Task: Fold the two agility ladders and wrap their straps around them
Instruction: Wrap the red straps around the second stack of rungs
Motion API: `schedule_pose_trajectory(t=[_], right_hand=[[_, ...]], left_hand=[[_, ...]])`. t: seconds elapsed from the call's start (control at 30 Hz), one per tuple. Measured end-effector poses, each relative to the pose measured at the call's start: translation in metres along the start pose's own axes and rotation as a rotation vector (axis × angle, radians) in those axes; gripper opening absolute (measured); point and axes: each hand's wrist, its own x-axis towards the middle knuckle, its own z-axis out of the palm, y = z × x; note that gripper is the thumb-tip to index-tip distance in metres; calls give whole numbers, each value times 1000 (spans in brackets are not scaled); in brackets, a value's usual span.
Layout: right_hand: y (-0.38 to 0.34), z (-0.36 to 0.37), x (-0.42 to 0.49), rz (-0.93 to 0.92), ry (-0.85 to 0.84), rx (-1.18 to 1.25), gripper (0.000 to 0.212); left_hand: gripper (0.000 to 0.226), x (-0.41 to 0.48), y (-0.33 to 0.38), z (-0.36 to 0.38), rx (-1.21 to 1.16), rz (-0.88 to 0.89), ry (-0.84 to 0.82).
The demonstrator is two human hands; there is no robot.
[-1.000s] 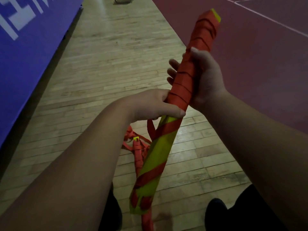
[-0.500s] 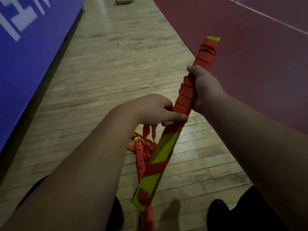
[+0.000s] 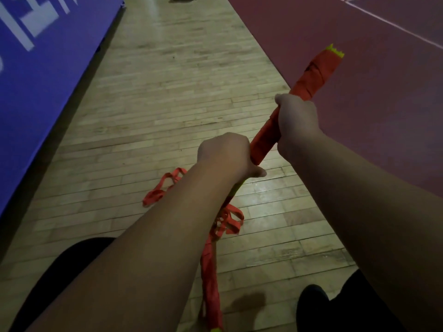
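floor (image 3: 167, 97): glossy wood planks | straps (image 3: 230, 219): orange woven cloth | mat (image 3: 36, 80): smooth blue

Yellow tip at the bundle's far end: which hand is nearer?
Right. The right hand holds the ladder bundle below the yellow tip, with orange wrapping showing between them. The left hand holds the same bundle further down, on the near side of the right hand.

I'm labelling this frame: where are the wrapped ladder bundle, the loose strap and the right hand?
wrapped ladder bundle (image 3: 316, 75), head view, strap-wound upper section.
loose strap (image 3: 154, 196), head view, its leftmost loop.
right hand (image 3: 296, 118), head view, back of hand.
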Motion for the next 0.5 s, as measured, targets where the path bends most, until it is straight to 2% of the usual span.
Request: schedule_pose_trajectory(t=[0.13, 0.37, 0.43, 0.5], right_hand=[[-1, -5, 4, -13, -7, -15, 49], [-17, -17, -9, 12, -177, 282, 19], [-19, -17, -12, 11, -254, 359, 21], [-19, -17, -15, 25, -331, 395, 32]], left_hand=[[38, 1, -3, -4, -126, 18, 30], [28, 0, -16, -24, -487, 116, -84], [27, -2, -19, -28, -568, 138, -115], [28, -4, -22, -31, -649, 145, -148]])
